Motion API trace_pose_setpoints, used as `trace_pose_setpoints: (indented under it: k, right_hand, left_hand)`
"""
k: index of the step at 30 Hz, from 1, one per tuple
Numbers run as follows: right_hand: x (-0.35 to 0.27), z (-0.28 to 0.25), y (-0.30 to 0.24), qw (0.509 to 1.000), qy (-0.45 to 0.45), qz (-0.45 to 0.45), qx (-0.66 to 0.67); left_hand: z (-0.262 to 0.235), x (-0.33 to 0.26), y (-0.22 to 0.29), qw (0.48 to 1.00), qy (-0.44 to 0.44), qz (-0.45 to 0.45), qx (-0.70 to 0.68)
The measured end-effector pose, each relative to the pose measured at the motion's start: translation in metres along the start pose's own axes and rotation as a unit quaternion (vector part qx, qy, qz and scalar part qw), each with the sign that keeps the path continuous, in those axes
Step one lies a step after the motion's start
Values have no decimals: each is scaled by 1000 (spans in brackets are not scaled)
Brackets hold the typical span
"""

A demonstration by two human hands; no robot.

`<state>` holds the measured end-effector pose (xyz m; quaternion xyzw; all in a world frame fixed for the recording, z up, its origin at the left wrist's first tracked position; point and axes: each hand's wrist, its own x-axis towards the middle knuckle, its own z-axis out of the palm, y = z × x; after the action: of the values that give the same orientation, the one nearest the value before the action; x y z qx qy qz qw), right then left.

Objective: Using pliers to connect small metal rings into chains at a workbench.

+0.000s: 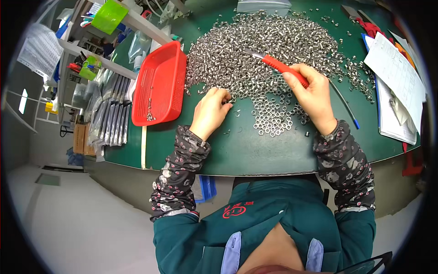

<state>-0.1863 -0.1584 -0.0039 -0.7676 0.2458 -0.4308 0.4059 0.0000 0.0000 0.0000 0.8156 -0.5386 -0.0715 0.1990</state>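
Red-handled, the tool [274,63] sits gripped in my right hand [315,93], metal rings [273,121] left of it; my left hand [211,109] curls, whether holding anything I cannot tell.

A white-framed rack [143,24] flanks the green worktable [255,157] above grey floor [118,179].

The left forearm [179,173] slants up and rightward from the lower frame; the right forearm [345,166] slants up and leftward. The left hand [211,111], near the centre, lies back upward, its fingers [222,94] curled and thumb pointing right. The right hand [315,93], right of centre, points upper left, closed in a grip.
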Motion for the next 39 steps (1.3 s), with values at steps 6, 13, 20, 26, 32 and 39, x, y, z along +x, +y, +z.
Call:
trace_pose_setpoints:
  k: [6, 13, 20, 26, 32, 39]
  right_hand:
    - [0, 3, 4, 999, 4, -31, 13]
    - [1, 2, 1, 998, -1, -53, -19]
    - [-6, 3, -5, 996, -29, -76, -43]
    - [-9, 8, 1, 993, -38, -97, -54]
    - [-11, 12, -2, 988, -93, -89, -87]
    - [-14, 16, 1, 987, -94, -99, -89]
  left_hand:
    - [7, 1, 1, 1000, 14, -8, 12]
    - [-4, 7, -4, 992, 108, 31, -64]
    - [-8, 20, 15, 711, 53, -49, -699]
    - [22, 20, -4, 625, 3, -41, -779]
    - [22, 18, -10, 605, -29, -27, -795]
    - [25, 17, -9, 596, -37, -28, -802]
